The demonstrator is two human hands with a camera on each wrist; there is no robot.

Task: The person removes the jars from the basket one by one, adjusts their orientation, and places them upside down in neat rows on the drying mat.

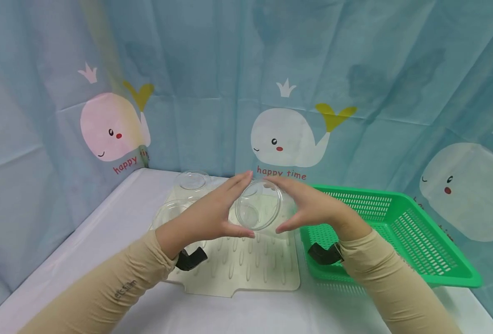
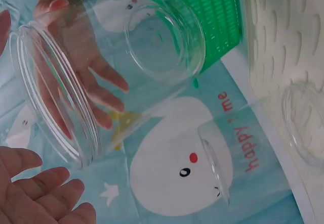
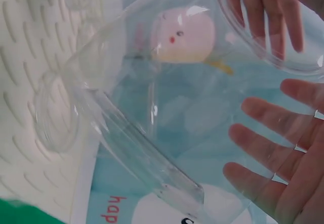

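Between my hands is a clear jar [image 1: 258,204] with a threaded rim, tilted so its mouth faces the head camera. My right hand [image 1: 315,204] holds it, thumb at the near side and long fingers at the far side. In the left wrist view that thumb overlaps the rim, and the right fingers [image 2: 104,95] show through the jar wall. My left hand [image 1: 209,213] spans the opposite side, its fingers [image 2: 50,196] extended close to the rim. More clear jars [image 1: 193,181] stand on the pale ridged mat [image 1: 263,273], partly hidden by my left arm.
To the right sits a green plastic basket [image 1: 401,232] with slotted walls, partly behind my right forearm. A white cloth [image 1: 146,315] covers the table. Behind it hangs a blue curtain [image 1: 204,93] printed with whales.
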